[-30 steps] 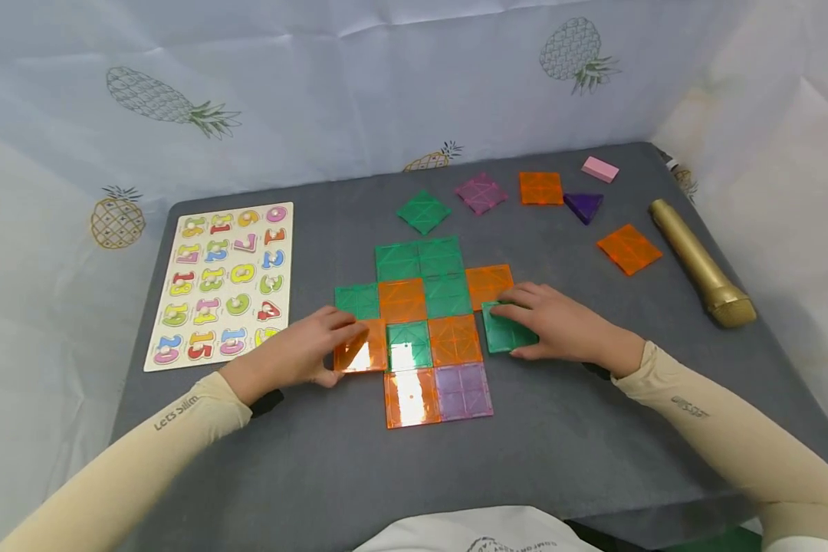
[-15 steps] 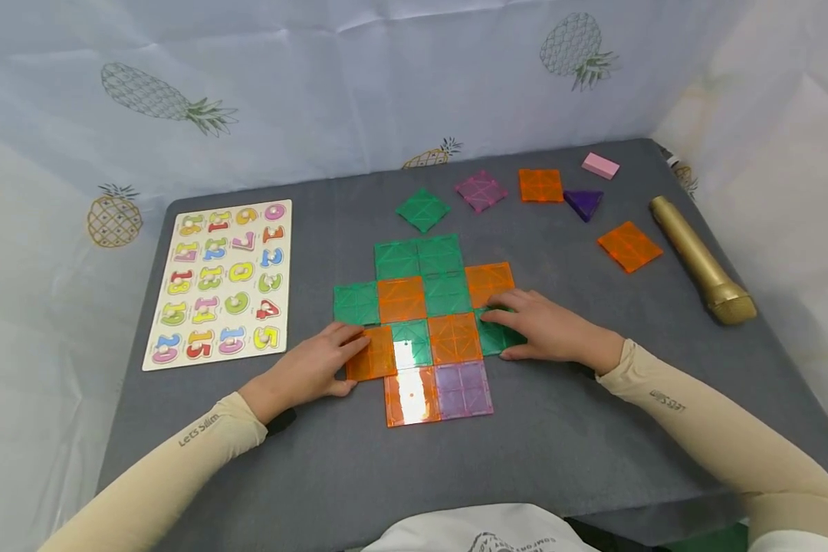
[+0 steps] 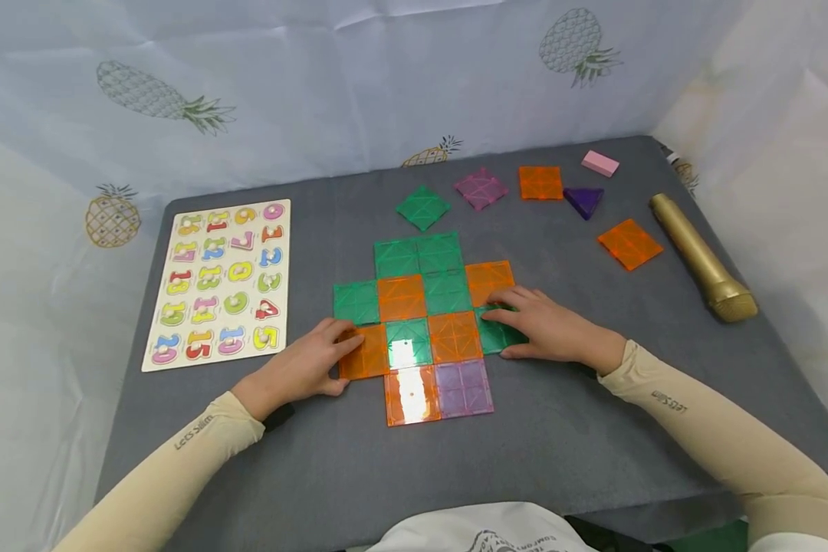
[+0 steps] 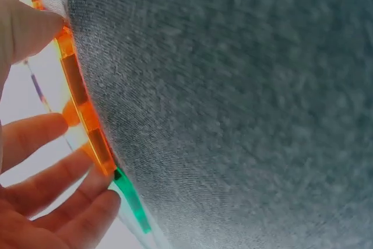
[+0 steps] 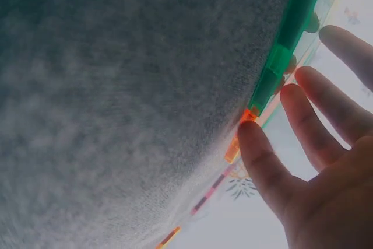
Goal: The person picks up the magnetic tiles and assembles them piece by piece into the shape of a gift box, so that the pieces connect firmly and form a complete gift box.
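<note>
In the head view, several flat see-through magnetic tiles lie joined edge to edge. My left hand [image 3: 302, 363] holds an orange magnetic tile [image 3: 372, 354] at the left side of the group. The left wrist view has the thumb at one end of that tile's edge [image 4: 80, 94] and fingers near the other end. On the right side, my right hand [image 3: 550, 328] rests its fingertips on a green magnetic tile [image 3: 494, 334], partly covering it. In the right wrist view these fingers [image 5: 317, 123] look fairly straight, and one reaches a neighbouring orange tile [image 5: 233, 147].
A number puzzle board [image 3: 218, 284] lies at left. Loose tiles at the back include a green one [image 3: 423, 208], a purple one [image 3: 481, 188] and orange ones [image 3: 541, 183]. A dark purple triangular piece [image 3: 584, 202], pink block [image 3: 600, 163] and gold microphone [image 3: 704, 259] lie at right.
My right hand has slid the green tile left against the group. My left hand shifted the orange tile right and nearer me, then back left, beside the group's green tile.
</note>
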{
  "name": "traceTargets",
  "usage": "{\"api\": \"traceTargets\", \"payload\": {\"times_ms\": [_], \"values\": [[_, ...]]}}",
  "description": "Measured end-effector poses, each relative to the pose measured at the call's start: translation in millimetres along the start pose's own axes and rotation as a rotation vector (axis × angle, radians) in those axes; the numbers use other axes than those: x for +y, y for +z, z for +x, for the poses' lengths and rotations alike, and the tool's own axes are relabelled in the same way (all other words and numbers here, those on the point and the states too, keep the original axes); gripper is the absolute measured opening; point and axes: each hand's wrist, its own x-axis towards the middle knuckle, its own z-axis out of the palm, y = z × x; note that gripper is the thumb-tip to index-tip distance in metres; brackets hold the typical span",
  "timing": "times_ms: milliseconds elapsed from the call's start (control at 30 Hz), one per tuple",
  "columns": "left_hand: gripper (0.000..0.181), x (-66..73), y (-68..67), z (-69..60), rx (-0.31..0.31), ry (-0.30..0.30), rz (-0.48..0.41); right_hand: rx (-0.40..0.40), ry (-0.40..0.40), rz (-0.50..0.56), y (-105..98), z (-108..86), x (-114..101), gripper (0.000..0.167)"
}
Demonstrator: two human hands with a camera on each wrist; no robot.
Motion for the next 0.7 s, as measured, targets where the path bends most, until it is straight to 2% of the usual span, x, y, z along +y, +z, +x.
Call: {"api": "traceTargets", "payload": {"times_ms": [133, 267, 533, 600, 700], "values": [[0.062, -4.5, -2.4, -0.9, 0.006, 0.014, 0.032, -0.005, 0.002, -0.005, 0, -0.1, 2, 0.063], [0.062, -8.3, -0.9, -4.5, 0.032, -0.032, 0.045, 0.005, 0.010, -0.007, 0, -1.1, 2, 0.064], [0.054, -4.7, 8.6, -5.4, 0.131, -0.037, 0.073, 0.013, 0.018, -0.006, -2, -1.4, 1, 0.065], [0.055, -2.3, 10.6, -5.1, 0.152, -0.063, 0.065, 0.003, 0.019, -0.010, -3, -0.4, 1, 0.065], [0.064, 1.1, 14.3, -4.0, 0.154, -0.155, 0.002, -0.031, 0.020, -0.019, -4, 3.0, 0, 0.067]]}}
